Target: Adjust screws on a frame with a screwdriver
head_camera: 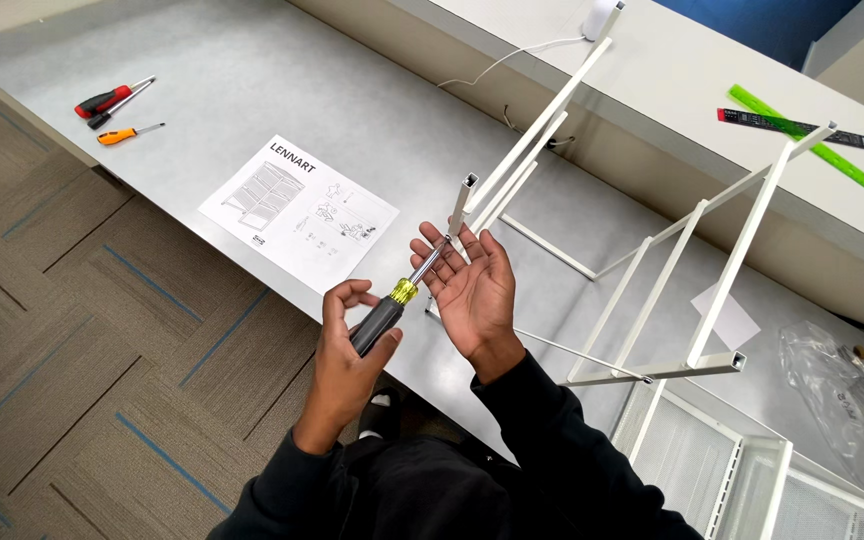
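Left hand (347, 345) closed around screwdriver (389, 306) handle, shaft aimed at 1 o'clock toward white frame tube (463, 205). Right hand (474, 285) open, palm up behind shaft; tip hidden against fingers. Plastic bag (852, 395) at 3 o'clock, contents unclear.

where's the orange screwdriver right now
The orange screwdriver lies at the far left of the grey table in the head view, just below the red and black screwdrivers.

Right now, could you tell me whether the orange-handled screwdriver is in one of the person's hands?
No, the orange-handled screwdriver lies on the table, far from both hands.
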